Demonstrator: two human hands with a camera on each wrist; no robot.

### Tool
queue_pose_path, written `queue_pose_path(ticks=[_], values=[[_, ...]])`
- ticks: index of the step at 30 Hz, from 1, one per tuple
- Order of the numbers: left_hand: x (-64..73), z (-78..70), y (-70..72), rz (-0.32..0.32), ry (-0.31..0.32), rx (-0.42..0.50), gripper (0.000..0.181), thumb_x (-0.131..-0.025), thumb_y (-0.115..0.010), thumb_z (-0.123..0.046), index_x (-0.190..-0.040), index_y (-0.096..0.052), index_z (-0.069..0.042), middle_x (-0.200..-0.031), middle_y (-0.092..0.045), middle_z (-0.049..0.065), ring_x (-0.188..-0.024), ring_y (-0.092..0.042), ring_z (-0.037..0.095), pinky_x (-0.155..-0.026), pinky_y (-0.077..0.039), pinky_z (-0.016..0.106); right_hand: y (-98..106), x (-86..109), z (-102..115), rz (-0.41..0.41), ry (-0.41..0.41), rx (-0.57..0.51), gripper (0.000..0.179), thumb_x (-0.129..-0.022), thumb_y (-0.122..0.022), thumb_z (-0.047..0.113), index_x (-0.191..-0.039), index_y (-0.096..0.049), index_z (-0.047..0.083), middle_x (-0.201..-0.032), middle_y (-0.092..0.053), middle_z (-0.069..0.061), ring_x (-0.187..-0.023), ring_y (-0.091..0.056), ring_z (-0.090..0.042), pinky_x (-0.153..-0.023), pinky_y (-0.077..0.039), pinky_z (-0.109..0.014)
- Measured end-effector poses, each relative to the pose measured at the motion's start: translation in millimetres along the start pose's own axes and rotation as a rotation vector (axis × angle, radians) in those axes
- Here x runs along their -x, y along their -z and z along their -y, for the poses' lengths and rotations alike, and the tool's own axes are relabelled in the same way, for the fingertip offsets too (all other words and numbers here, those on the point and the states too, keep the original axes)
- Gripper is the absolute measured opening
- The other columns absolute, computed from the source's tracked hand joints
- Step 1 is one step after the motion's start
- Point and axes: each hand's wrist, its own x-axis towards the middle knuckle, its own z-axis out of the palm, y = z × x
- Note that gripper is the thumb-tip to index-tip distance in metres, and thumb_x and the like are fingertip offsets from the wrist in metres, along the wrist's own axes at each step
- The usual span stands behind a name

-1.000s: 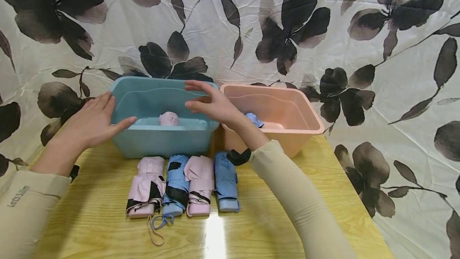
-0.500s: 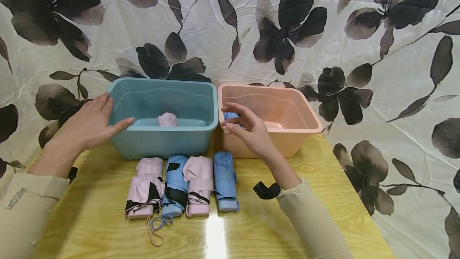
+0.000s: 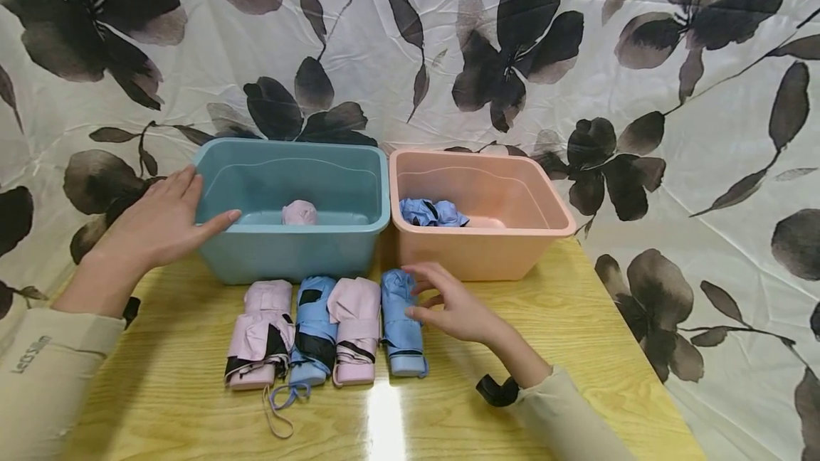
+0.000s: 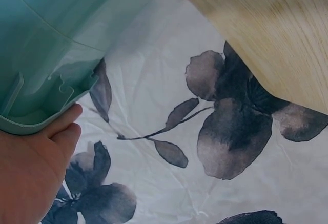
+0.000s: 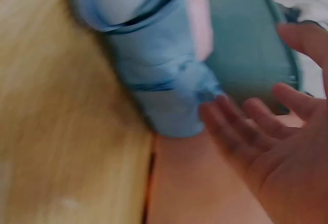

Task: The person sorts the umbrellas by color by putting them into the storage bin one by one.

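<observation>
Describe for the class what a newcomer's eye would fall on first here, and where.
Probably the cloth backdrop with large dark flowers, behind everything else. Next, side by side on the table, the teal bin on the left and the peach bin on the right. In front of them lie four rolled umbrellas in a row, pink and blue by turns, with the right hand close beside the rightmost blue one.

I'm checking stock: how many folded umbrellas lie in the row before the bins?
4, left to right: a pink umbrella, a blue umbrella, a second pink umbrella, then a second blue umbrella, nearest the right hand.
</observation>
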Motion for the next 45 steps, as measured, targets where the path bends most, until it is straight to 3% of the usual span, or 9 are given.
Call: queue_pose_path(ticks=[3,12,15,19,28,37,45], values=[[0.2,0.4,0.4,0.001,0.002,0.001,0.111,-0.102,-0.037,-0.072,-0.156,-0.006,0.02,-0.164,-0.002,0.042,-0.151,-0.009,0.06,-0.121,-0.01,0.071,-3,3.1,-8,0.092,-0.067,0.097,0.076,-0.098,-0.076,0.024,-0.161,-0.036,0.01,-0.157,-0.034,-0.015,-0.127,-0.057,-0.032,-0.096,-0.058,-0.045],[1.9,0.9,1.9,-0.002,0.004,0.01,0.111,-0.102,-0.038,-0.071,-0.156,-0.006,0.021,-0.164,-0.002,0.042,-0.15,-0.01,0.061,-0.12,-0.01,0.072,-9,-7.2,-16,0.168,-0.158,0.252,0.099,-0.091,-0.083,0.038,-0.167,-0.024,0.014,-0.166,-0.019,-0.019,-0.106,-0.057,-0.025,-0.087,-0.054,-0.035],[2.2,-0.2,2.7,-0.004,-0.001,0.008,0.111,-0.102,-0.037,-0.071,-0.156,-0.007,0.021,-0.163,-0.002,0.043,-0.15,-0.01,0.061,-0.121,-0.01,0.071,-13,-9.6,-18,0.179,-0.18,0.271,0.102,-0.09,-0.083,0.042,-0.168,-0.022,0.017,-0.167,-0.016,-0.019,-0.119,-0.055,-0.028,-0.098,-0.052,-0.04],[1.6,-0.3,3.6,-0.013,-0.007,-0.002,0.11,-0.103,-0.037,-0.071,-0.156,-0.008,0.021,-0.163,-0.003,0.043,-0.15,-0.011,0.061,-0.12,-0.011,0.071,-17,-12.8,-17,0.146,-0.199,0.261,0.105,-0.086,-0.086,0.042,-0.167,-0.022,0.019,-0.166,-0.016,-0.018,-0.139,-0.045,-0.035,-0.113,-0.045,-0.051],[1.4,0.0,2.2,-0.005,-0.005,0.004,0.11,-0.103,-0.038,-0.07,-0.156,-0.008,0.021,-0.163,-0.003,0.044,-0.149,-0.011,0.062,-0.12,-0.011,0.072,-25,-16.3,-18,0.087,-0.26,0.24,0.119,-0.073,-0.096,0.042,-0.166,-0.027,0.014,-0.159,-0.019,-0.02,-0.136,-0.047,-0.039,-0.113,-0.044,-0.052],[1.6,-0.9,1.7,-0.01,-0.006,0.005,0.11,-0.102,-0.039,-0.07,-0.156,-0.009,0.021,-0.163,-0.004,0.043,-0.149,-0.012,0.062,-0.12,-0.012,0.072,-30,-17.8,-21,0.048,-0.308,0.204,0.107,-0.074,-0.095,0.044,-0.156,-0.035,0.01,-0.153,-0.027,-0.021,-0.131,-0.05,-0.036,-0.111,-0.045,-0.049],[2.7,-1.3,3.0,-0.01,0.001,0.01,0.111,-0.102,-0.038,-0.071,-0.156,-0.008,0.021,-0.163,-0.003,0.043,-0.149,-0.011,0.062,-0.12,-0.011,0.073,-36,-20.8,-17,-0.052,-0.334,0.071,0.085,-0.076,-0.093,0.029,-0.141,-0.042,0.007,-0.143,-0.035,-0.022,-0.13,-0.045,-0.036,-0.112,-0.042,-0.05]])
